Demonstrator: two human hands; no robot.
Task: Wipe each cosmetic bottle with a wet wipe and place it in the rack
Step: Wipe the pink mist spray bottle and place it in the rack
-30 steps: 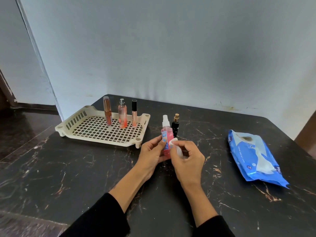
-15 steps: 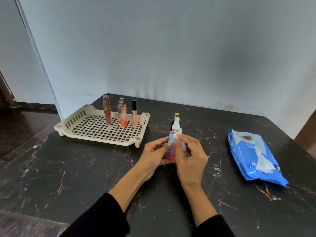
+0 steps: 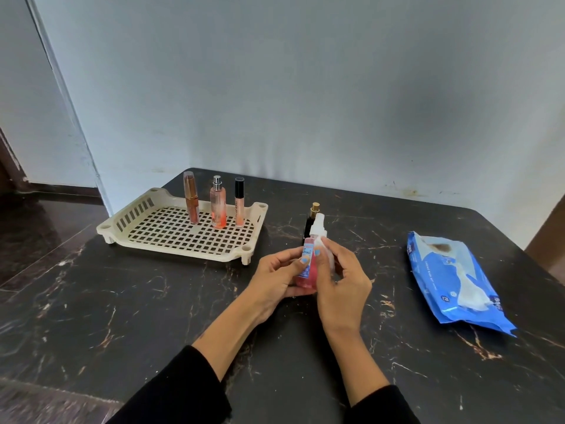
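Observation:
My left hand (image 3: 275, 276) grips a pink spray bottle (image 3: 308, 264) with a white cap, upright above the table's middle. My right hand (image 3: 342, 280) pinches a white wet wipe (image 3: 327, 255) against the bottle's right side and neck. A black bottle (image 3: 309, 223) with a gold cap stands just behind them, partly hidden. The cream rack (image 3: 146, 237) sits at the back left. In it stand three items: a copper tube (image 3: 191, 198), a pink perfume bottle (image 3: 218, 206) and a black-capped gloss tube (image 3: 239, 203).
A blue wet-wipe pack (image 3: 452, 276) lies on the right of the dark marble table (image 3: 122, 316), with a wipe poking out of its opening. A grey wall runs right behind the table, whose left edge drops to a dark floor.
The pink bottle has shifted right, in front of the black bottle. My right hand has moved the wipe from the lower body up to the neck and side.

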